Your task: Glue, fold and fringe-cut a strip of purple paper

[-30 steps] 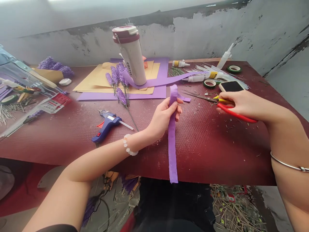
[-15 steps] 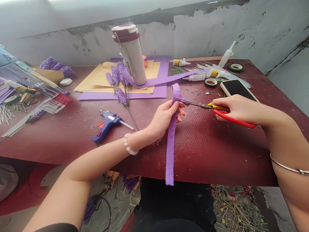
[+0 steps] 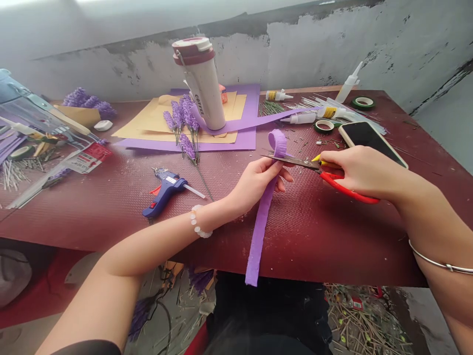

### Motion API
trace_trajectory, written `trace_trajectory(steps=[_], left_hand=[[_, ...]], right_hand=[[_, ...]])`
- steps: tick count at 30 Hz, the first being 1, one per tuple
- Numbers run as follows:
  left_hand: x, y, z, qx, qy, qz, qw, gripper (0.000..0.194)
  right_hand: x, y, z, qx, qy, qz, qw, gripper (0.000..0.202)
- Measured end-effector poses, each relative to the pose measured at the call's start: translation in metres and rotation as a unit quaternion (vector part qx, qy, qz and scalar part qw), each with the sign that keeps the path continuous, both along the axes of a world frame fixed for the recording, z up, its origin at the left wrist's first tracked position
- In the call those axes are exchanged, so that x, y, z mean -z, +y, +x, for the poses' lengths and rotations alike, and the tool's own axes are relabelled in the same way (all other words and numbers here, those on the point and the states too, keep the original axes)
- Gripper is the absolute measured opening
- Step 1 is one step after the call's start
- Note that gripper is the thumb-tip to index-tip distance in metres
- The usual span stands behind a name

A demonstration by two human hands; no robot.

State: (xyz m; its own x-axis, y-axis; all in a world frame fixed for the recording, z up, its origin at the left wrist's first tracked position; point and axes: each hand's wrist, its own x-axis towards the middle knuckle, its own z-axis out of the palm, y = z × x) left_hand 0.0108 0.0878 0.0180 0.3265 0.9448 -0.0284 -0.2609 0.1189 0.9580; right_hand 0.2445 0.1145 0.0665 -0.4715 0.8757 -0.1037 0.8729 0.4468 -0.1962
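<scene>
My left hand (image 3: 258, 182) pinches a long purple crepe paper strip (image 3: 260, 231) between thumb and fingers. The strip's upper end curls over in a loop with a finely ridged edge, and its lower end hangs down past the table edge. My right hand (image 3: 353, 170) is closed around the red and yellow handles of a pair of scissors (image 3: 301, 162). The blades lie across the strip just above my left thumb, their tips reaching past its left side. Whether the blades are fully closed is hard to make out.
A blue glue gun (image 3: 166, 192) lies left of my hands. Behind stands a coffee tumbler (image 3: 207, 93) on purple and tan paper sheets, with purple flower stems (image 3: 186, 118) beside it. A phone (image 3: 371, 140), glue bottles (image 3: 347, 84) and green tape rolls (image 3: 324, 126) sit at right.
The scissors have moved left, so the blades now cross the strip. My left hand has shifted slightly right, and the strip's hanging end has swung left.
</scene>
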Motion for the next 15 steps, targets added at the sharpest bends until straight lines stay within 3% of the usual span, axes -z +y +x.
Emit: trace_trajectory(steps=[9, 15], left_hand=[[-0.0032, 0.0033, -0.0025, 0.019, -0.010, -0.002, 1.000, 0.039], [-0.0037, 0.0036, -0.0021, 0.019, -0.005, -0.009, 1.000, 0.041]], right_hand=[[-0.0070, -0.0098, -0.0099, 0.016, -0.039, 0.030, 0.999, 0.039], [-0.0024, -0.0091, -0.0033, -0.009, -0.004, 0.050, 0.999, 0.042]])
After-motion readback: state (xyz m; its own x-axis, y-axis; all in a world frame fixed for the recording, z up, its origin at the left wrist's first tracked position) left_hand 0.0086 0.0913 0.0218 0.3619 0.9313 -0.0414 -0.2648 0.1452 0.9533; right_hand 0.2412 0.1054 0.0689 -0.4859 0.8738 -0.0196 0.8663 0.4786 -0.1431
